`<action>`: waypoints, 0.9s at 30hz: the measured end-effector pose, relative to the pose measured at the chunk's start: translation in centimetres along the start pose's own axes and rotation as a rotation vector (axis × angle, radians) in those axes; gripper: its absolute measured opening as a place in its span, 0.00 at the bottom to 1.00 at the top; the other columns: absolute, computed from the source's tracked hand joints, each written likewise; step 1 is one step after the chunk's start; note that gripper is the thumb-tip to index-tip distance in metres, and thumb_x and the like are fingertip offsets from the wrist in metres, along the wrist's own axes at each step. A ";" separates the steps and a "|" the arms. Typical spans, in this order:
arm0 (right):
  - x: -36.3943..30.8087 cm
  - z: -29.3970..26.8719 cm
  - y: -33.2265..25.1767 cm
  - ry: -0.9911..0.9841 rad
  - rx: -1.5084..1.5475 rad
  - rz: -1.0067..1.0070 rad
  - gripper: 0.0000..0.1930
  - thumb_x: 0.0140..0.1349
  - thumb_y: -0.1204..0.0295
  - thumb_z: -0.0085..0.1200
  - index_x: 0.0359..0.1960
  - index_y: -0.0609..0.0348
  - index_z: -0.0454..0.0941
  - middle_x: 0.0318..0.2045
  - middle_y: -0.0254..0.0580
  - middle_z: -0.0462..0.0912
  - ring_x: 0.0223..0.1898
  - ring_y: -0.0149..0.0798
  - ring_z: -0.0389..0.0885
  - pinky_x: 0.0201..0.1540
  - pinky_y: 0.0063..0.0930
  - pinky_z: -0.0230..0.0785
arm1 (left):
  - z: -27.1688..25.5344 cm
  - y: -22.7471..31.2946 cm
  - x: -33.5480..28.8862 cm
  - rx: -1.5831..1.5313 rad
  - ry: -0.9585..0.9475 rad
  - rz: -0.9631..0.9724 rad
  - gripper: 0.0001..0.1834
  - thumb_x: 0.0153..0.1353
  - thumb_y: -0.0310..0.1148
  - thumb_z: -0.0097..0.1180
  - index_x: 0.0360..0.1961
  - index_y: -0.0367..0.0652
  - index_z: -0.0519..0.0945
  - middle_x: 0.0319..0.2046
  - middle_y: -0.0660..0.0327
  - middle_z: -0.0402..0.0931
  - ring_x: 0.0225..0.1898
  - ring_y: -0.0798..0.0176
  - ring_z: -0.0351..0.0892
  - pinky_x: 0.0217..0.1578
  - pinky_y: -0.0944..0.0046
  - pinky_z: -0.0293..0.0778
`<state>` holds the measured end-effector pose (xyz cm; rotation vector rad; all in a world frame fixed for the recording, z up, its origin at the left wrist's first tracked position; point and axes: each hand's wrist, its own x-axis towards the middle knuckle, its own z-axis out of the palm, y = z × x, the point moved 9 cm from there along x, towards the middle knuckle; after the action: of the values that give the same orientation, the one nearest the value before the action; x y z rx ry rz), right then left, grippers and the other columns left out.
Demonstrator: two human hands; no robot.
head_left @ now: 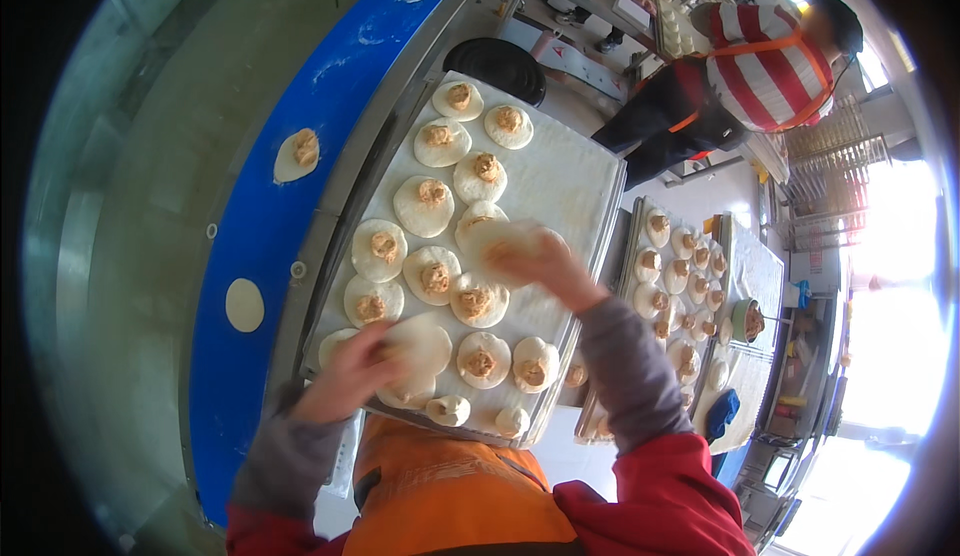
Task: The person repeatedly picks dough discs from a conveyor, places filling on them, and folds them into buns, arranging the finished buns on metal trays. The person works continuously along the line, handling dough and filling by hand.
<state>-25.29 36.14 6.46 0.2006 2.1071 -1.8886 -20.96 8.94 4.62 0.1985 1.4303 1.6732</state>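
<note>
On a tray (570,171) in front of me lie several flat dough rounds (424,206), each topped with a lump of brownish filling (435,277). Near the tray's front left corner, my left hand (345,374) grips a pale dough round (424,342) by its edge, above other pieces. My right hand (545,266) is over the middle of the tray, its fingers closed on another dough round (478,237), blurred by motion. Two small folded dough pieces, one of them a closed bun (449,411), sit along the near edge.
A blue conveyor belt (270,191) runs along the left, carrying a bare dough round (244,305) and a filled one (296,156). To the right stand more filled trays (645,286) and a bowl of filling (747,321). Another person (750,76) stands beyond.
</note>
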 end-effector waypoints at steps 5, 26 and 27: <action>-1.7 -14.1 6.1 0.201 0.004 0.111 0.20 0.67 0.66 0.61 0.57 0.64 0.77 0.48 0.36 0.83 0.48 0.30 0.81 0.52 0.27 0.74 | 17.1 -4.0 16.1 -0.120 -0.426 -0.044 0.24 0.63 0.27 0.63 0.59 0.39 0.72 0.41 0.57 0.79 0.40 0.64 0.80 0.38 0.64 0.78; 17.7 43.3 -1.7 -0.379 -1.078 -0.548 0.31 0.55 0.60 0.69 0.60 0.55 0.74 0.56 0.52 0.76 0.56 0.56 0.76 0.58 0.45 0.72 | -31.8 -19.8 -35.3 0.814 1.426 -0.412 0.32 0.48 0.29 0.70 0.57 0.39 0.76 0.52 0.45 0.75 0.55 0.42 0.72 0.52 0.48 0.72; 18.5 44.6 -0.3 -0.457 -1.114 -0.446 0.30 0.54 0.58 0.70 0.57 0.56 0.76 0.54 0.51 0.77 0.55 0.56 0.77 0.56 0.44 0.73 | -32.7 -21.4 -36.8 0.640 1.378 -0.462 0.31 0.48 0.30 0.70 0.56 0.39 0.76 0.49 0.45 0.76 0.53 0.42 0.74 0.51 0.49 0.72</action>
<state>-37.02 -9.69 -3.04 -0.8932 2.5809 -0.5440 -8.99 -41.60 -8.91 -1.0605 2.6836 0.7934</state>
